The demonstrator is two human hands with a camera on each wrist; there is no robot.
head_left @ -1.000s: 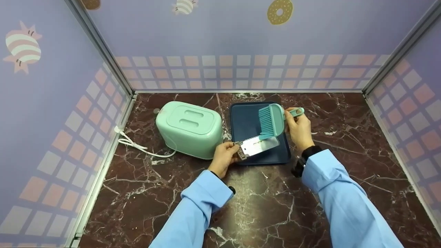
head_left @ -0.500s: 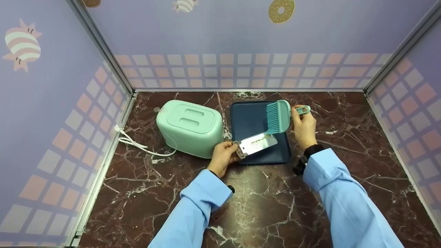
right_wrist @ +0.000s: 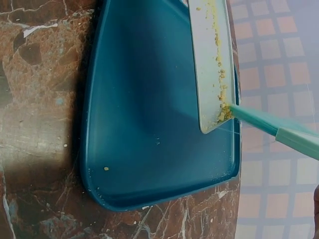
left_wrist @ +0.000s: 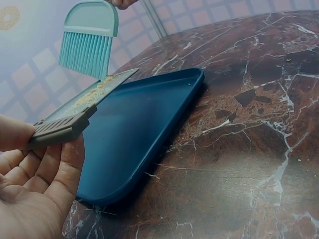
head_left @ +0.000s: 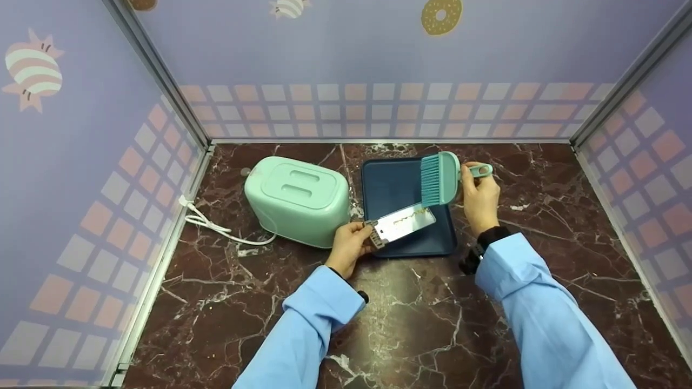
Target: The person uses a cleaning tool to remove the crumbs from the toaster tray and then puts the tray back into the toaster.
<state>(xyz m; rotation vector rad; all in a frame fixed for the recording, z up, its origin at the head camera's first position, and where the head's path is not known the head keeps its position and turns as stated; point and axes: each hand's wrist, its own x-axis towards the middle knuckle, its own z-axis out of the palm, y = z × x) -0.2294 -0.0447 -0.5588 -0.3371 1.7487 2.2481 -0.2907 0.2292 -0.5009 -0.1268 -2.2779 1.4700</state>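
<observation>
My left hand (head_left: 348, 247) pinches the grey-brown grip of a flat metal crumb tray (head_left: 393, 229) between thumb and fingers. A streak of yellowish crumbs (right_wrist: 219, 55) lies along the metal plate, thickest near its far end. My right hand (head_left: 482, 199) holds a teal brush (head_left: 449, 178) by its handle, bristles towards the left. In the right wrist view the bristle tips touch the crumbs at the plate's edge. Below both is a dark blue tray (head_left: 385, 186) lying on the counter; a few crumbs rest on it.
A mint-green toaster (head_left: 305, 200) with a lid stands left of the blue tray, close to my left hand. Its white cord (head_left: 208, 224) runs left. Patterned walls (head_left: 351, 54) enclose the back and sides of the marble-look counter (head_left: 411, 324).
My right hand has moved the brush to the right and slightly backward, towards the crumb tray's far edge, uncovering the line of crumbs. The left hand stays nearly still.
</observation>
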